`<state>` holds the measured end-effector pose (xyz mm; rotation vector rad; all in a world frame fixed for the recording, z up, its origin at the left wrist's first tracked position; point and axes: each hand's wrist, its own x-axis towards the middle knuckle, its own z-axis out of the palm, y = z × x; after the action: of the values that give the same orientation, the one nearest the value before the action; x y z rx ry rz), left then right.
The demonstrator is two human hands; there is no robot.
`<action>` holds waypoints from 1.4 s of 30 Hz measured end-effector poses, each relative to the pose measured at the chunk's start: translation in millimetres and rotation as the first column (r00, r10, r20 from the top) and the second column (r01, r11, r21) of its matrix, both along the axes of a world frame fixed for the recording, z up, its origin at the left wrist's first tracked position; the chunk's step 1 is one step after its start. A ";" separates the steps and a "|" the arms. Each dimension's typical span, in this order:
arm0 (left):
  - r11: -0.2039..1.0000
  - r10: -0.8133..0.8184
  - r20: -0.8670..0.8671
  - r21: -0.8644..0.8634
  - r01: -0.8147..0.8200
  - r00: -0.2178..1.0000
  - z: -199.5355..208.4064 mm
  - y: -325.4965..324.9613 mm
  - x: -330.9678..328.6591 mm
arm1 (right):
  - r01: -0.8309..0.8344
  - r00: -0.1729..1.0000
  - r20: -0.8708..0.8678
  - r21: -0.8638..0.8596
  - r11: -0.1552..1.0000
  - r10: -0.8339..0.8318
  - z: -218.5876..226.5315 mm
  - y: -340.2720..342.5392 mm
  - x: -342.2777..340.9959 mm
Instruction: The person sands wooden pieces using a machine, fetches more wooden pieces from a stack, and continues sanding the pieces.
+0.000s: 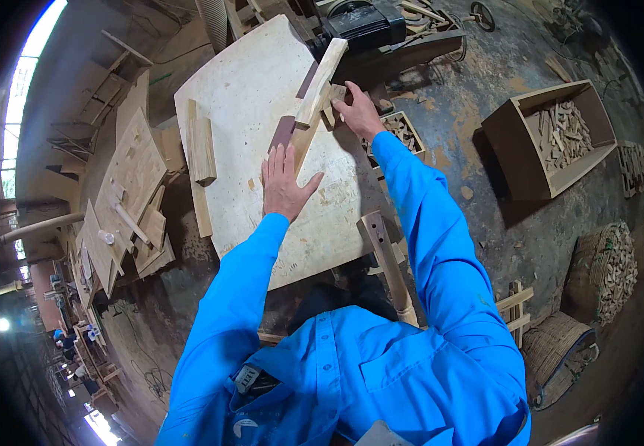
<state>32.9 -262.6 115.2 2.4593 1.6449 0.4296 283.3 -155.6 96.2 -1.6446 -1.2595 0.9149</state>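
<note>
Sleeves of bright blue fill the lower edge, where the person's chest hides the near rim of the pale board surface (255, 89) and part of a wooden post (389, 260) leaning beside it. Left hand (285, 182) lies flat and spread wide on the surface, fingers pointing away, its fingertips touching the near end of a long wooden strip (318, 89). Right hand (359, 111) rests against the far side of that strip near its middle; its fingers curl behind the wood, so I cannot tell whether they grip it or only press. The strip runs tilted away toward a dark machine (366, 22), whose working parts are cut off at the top edge. 2 short wood blocks (202, 149) lie well apart to the left. On the floor to the right, an open box of offcuts (552, 137) is blurred by the curved rim.
</note>
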 end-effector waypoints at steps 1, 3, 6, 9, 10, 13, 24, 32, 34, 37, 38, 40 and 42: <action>1.000 0.001 0.001 0.008 -0.001 1.000 -0.9 0.4 -0.9 | 0.012 1.000 -0.005 0.022 1.000 -0.012 2.5 -1.9 -1.1; 1.000 0.007 -0.002 0.011 -0.007 1.000 0.9 -0.1 -3.8 | -0.017 0.999 -0.037 -0.023 1.000 0.016 10.1 -3.4 -3.0; 1.000 0.007 0.005 0.012 -0.007 1.000 2.4 0.5 -3.8 | -0.056 0.997 -0.058 -0.065 0.996 0.052 9.5 -7.7 -1.6; 1.000 -0.003 0.017 0.004 0.003 1.000 4.4 1.0 2.5 | -0.045 0.998 -0.034 -0.026 0.999 0.044 3.7 -6.6 3.1; 1.000 -0.010 0.021 -0.004 0.010 1.000 5.4 1.3 6.1 | -0.042 0.999 -0.024 -0.032 0.999 0.041 2.4 -6.9 7.7; 1.000 -0.004 0.028 -0.010 0.004 1.000 7.1 1.3 0.3 | -0.052 0.999 -0.008 -0.064 0.997 0.052 13.2 -7.9 -0.8; 0.986 -0.162 0.094 0.061 0.157 0.982 21.2 19.7 7.7 | -0.078 0.997 0.005 -0.132 0.988 0.080 -0.5 -5.9 3.6; 0.918 -0.371 -0.116 0.104 0.383 0.921 18.0 106.8 43.5 | -0.087 0.996 0.018 -0.138 0.987 0.090 -4.5 -3.8 -12.0; 0.920 -0.372 -0.086 0.100 0.379 0.924 13.3 109.6 47.8 | -0.085 0.996 -0.017 -0.117 0.990 0.083 -4.2 -4.0 -12.5; 0.919 -0.381 -0.040 0.094 0.383 0.924 8.0 106.6 64.3 | -0.070 0.995 -0.082 -0.078 0.995 0.063 -4.2 -12.3 2.8; 0.924 -0.370 -0.038 0.091 0.372 0.928 5.7 106.1 66.7 | -0.056 0.998 -0.026 -0.098 0.994 0.054 -1.0 -17.5 4.6; 0.923 -0.367 -0.017 0.121 0.366 0.930 6.7 110.2 68.0 | -0.052 0.998 0.031 -0.098 0.994 0.055 17.3 -24.4 4.2; 0.922 -0.370 0.011 0.130 0.366 0.929 3.3 110.1 65.1 | 0.084 0.995 0.054 0.012 0.996 -0.085 26.8 -51.8 6.0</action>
<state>98.0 -152.5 118.5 2.7524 1.1301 0.5306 289.3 -207.4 122.9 -1.7122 -1.2191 0.8166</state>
